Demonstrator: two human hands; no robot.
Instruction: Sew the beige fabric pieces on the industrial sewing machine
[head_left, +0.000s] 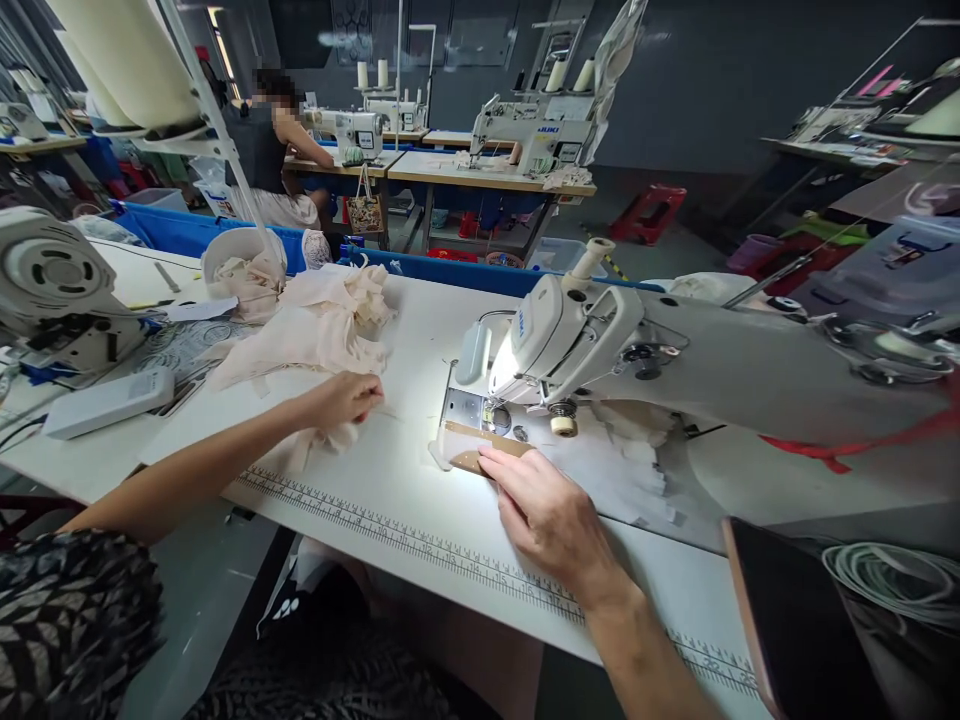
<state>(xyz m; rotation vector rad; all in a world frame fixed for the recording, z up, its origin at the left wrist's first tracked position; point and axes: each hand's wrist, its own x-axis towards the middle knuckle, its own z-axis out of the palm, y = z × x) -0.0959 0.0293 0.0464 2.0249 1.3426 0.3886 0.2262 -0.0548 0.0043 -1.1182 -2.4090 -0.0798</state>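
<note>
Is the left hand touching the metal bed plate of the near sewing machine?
Apart: in the head view, white tabletop shows between the left hand and the metal bed plate.

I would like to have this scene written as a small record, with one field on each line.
Left hand: fingers curled, near pale fabric; whether it holds anything is unclear
Right hand: fingertips on a flat brown piece
Sewing machine: white, brightly lit around its needle area
Worktable: printed ruler scale along near edge
Right corner: dark phone-like device, coiled pale cord
Background: person seated at another sewing machine
</note>
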